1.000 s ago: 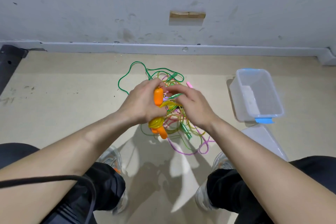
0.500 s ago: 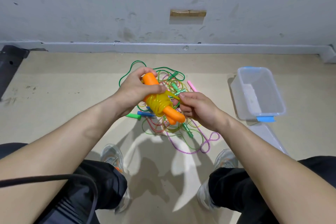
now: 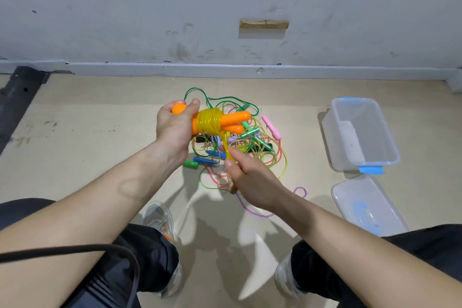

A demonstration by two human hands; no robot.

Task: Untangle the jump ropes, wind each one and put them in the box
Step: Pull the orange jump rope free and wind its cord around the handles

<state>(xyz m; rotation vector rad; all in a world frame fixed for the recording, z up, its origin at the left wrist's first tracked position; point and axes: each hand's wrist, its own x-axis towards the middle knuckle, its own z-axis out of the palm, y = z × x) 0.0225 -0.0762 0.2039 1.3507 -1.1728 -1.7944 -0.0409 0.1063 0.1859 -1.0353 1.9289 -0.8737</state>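
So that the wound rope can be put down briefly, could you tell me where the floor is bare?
Widest: the floor left of the rope tangle, up to the skirting. A narrower strip runs between tangle and clear box. The box itself looks empty. Crowded: the middle, under the left hand and right hand.

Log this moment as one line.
left hand: grips orange handles | right hand: pinches yellow rope | box: open, lid beside | rope pile: tangled
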